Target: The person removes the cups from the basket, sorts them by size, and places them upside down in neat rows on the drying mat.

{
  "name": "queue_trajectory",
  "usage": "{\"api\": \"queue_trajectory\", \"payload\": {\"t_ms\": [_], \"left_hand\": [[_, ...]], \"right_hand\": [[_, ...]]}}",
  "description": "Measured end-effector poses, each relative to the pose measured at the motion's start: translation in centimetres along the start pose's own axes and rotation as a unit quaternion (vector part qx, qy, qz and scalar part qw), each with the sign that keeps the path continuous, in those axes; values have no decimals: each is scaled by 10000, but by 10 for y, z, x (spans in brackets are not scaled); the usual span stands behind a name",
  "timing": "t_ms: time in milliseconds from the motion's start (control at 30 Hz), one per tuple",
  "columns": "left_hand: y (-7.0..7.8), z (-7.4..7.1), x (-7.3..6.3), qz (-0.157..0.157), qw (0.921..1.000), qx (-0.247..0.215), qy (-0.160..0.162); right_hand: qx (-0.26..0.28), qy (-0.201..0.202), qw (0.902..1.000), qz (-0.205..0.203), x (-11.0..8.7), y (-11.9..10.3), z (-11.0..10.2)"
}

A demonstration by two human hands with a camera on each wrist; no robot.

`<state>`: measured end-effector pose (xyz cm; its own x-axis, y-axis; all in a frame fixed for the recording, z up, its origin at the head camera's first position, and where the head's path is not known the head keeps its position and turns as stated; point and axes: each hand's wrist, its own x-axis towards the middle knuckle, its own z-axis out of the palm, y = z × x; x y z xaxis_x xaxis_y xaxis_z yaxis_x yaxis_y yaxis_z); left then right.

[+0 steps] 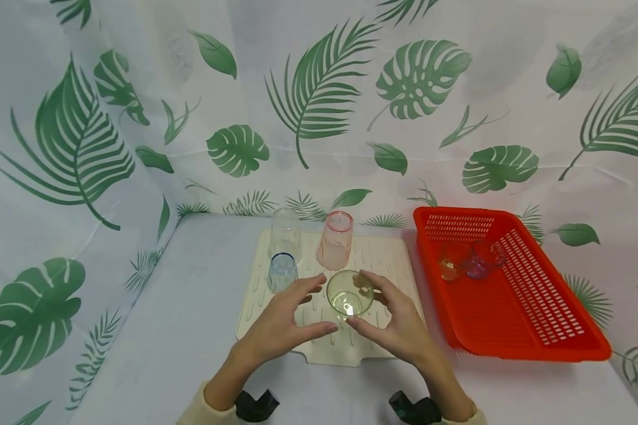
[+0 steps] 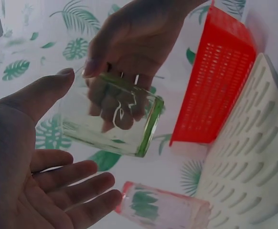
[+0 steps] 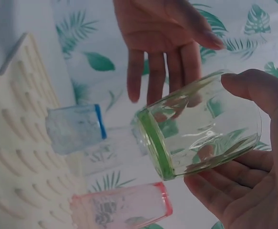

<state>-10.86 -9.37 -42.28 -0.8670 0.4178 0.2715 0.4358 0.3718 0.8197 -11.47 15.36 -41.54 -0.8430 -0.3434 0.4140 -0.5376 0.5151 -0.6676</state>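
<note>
A pale green-tinted glass [image 1: 345, 301] is held above the cream draining mat [image 1: 303, 345], its thick green base showing in both wrist views. My right hand [image 1: 396, 321] grips it from the right, thumb on the near side and fingers around the far side. On the other side my left hand [image 1: 282, 324] is spread beside the glass, thumb and fingers apart, holding nothing. Beyond the hands, a pink glass [image 1: 335, 242], a small blue-rimmed glass [image 1: 283, 274] and a tall clear glass [image 1: 286, 230] stand on the mat.
To the right of the mat sits a red plastic basket [image 1: 500, 336] with perforated sides. Inside it, towards the back, are a yellowish glass [image 1: 452, 262] and a purple-blue glass [image 1: 481, 262]. A leaf-patterned sheet [image 1: 324, 171] hangs behind the white table [image 1: 175, 319].
</note>
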Motion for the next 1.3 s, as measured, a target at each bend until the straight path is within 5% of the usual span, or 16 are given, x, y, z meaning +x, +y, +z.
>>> {"api": "queue_trajectory", "payload": {"t_ms": [800, 1300], "left_hand": [[2, 2, 1, 462, 9985, -228, 159], [-2, -1, -2, 705, 9962, -109, 501]], "right_hand": [[591, -634, 9954, -414, -1, -2, 13], [1150, -1489, 9821, 121, 1, 15, 33]]}}
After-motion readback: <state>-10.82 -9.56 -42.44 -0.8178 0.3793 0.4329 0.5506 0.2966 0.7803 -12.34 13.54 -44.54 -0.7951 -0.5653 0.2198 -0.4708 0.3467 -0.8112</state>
